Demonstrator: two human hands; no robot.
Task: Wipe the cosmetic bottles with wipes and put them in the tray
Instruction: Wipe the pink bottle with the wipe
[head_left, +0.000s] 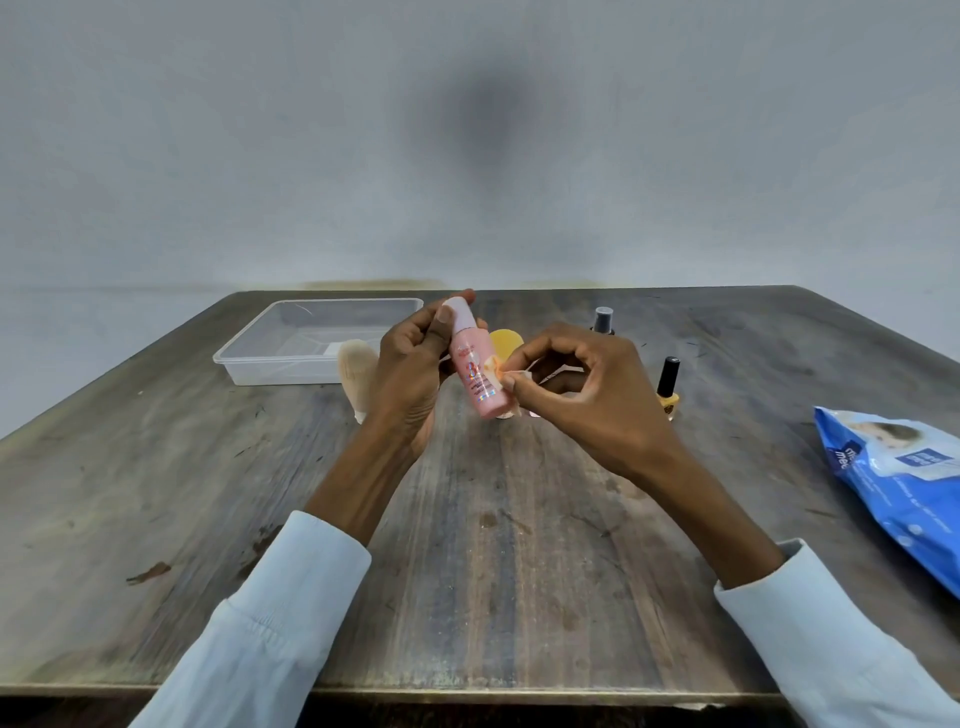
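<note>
The left hand (415, 358) gripped the pink bottle (474, 364) (tilted), and the right hand (576, 384) pinched a small wipe (496, 370) against it.

Near half of the worn wooden bench (467, 545) lies open between the sleeves. A blue wipes packet (898, 483) blocks the right edge; two nail-polish bottles (667, 387) stand right of centre; the clear plastic tray (311, 340) occupies far left.

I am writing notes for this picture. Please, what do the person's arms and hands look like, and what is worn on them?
Both arms wear long pale blue shirt sleeves, pushed partway up the forearms. The left hand and right hand are bare: no gloves, rings or watch visible.
</note>
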